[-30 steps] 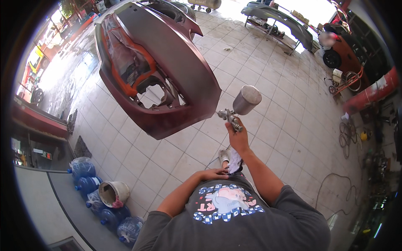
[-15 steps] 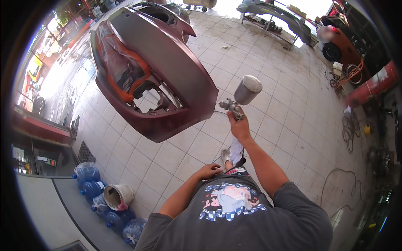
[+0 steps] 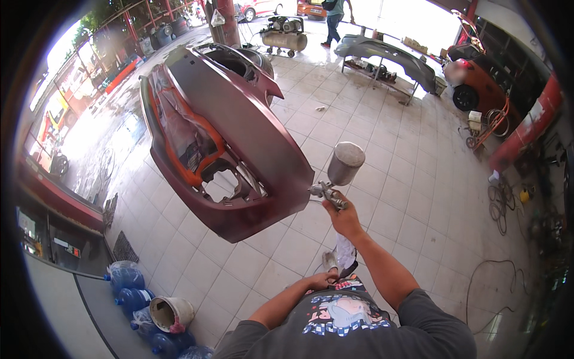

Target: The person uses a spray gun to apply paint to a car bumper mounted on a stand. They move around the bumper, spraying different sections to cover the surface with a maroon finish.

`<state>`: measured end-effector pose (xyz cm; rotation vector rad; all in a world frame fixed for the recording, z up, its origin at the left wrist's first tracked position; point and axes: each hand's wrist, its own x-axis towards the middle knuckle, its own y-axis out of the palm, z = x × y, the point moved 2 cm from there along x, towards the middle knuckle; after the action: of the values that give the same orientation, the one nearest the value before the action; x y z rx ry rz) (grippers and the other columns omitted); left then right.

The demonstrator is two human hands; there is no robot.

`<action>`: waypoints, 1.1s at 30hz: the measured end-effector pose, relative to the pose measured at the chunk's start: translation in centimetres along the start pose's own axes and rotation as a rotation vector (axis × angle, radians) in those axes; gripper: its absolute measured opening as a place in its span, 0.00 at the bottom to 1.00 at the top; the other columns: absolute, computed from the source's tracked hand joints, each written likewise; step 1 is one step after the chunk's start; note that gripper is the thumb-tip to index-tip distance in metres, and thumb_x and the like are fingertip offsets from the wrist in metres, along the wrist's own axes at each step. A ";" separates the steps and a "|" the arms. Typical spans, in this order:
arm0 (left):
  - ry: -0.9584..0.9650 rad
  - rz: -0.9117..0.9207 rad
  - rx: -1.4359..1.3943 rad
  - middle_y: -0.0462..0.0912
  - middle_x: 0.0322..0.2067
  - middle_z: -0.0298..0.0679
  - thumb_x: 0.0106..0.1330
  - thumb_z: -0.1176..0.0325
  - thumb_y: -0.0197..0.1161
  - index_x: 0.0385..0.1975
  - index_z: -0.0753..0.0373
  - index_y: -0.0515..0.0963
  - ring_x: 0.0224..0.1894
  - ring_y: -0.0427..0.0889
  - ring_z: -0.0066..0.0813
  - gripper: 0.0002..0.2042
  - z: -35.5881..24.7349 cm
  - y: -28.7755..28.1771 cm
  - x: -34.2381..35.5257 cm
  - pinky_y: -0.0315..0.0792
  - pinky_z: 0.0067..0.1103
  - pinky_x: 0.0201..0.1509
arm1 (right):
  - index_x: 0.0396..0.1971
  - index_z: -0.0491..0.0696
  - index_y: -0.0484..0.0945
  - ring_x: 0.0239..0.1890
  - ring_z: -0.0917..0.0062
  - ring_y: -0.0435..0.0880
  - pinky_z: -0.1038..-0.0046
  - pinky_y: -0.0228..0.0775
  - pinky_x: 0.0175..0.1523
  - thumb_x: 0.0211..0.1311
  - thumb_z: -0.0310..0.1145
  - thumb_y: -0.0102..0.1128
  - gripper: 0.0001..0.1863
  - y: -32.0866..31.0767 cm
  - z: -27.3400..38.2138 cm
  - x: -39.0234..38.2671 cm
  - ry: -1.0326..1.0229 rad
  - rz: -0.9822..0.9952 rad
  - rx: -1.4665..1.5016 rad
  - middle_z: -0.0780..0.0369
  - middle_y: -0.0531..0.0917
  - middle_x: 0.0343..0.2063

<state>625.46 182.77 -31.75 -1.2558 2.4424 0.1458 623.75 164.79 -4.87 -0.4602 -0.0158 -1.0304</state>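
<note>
My right hand (image 3: 345,220) is closed around the handle of a metal spray gun (image 3: 327,194), with its grey paint cup (image 3: 346,164) on top. The nozzle points left, close to the near right corner of a dark red car bumper (image 3: 272,161), apart from it. Orange edging (image 3: 214,157) and clear plastic film (image 3: 178,122) show inside the bumper's opening. Below my right wrist hangs something white and cloth-like (image 3: 345,250). My left hand (image 3: 323,280) is low in front of my waist with its fingers curled; what they hold, if anything, is hidden.
Large blue water bottles (image 3: 127,275) and a dirty white bucket (image 3: 171,313) line the left side. Behind are an air compressor (image 3: 286,39), a grey bumper on a stand (image 3: 388,55) and a walking person (image 3: 335,24). Hoses (image 3: 501,200) lie on the tiles at right.
The view has tilted up, bringing a walking person and the compressor into sight. The spray gun has come slightly nearer the bumper's corner. My left hand has shifted right, in front of my waist.
</note>
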 end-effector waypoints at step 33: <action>-0.057 -0.577 0.302 0.77 0.63 0.36 0.64 0.47 0.67 0.39 0.52 0.90 0.70 0.67 0.41 0.17 0.8 -1.8 -11.3 0.58 0.40 0.72 | 0.57 0.50 0.76 0.43 0.53 0.86 0.64 0.76 0.49 0.71 0.45 0.63 0.21 -3.6 2.9 6.3 -0.014 -0.092 -0.204 0.52 0.87 0.41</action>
<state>633.05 190.49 -27.97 -1.7095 1.8683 -0.3267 624.67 159.13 0.45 -0.6570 0.0563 -1.1247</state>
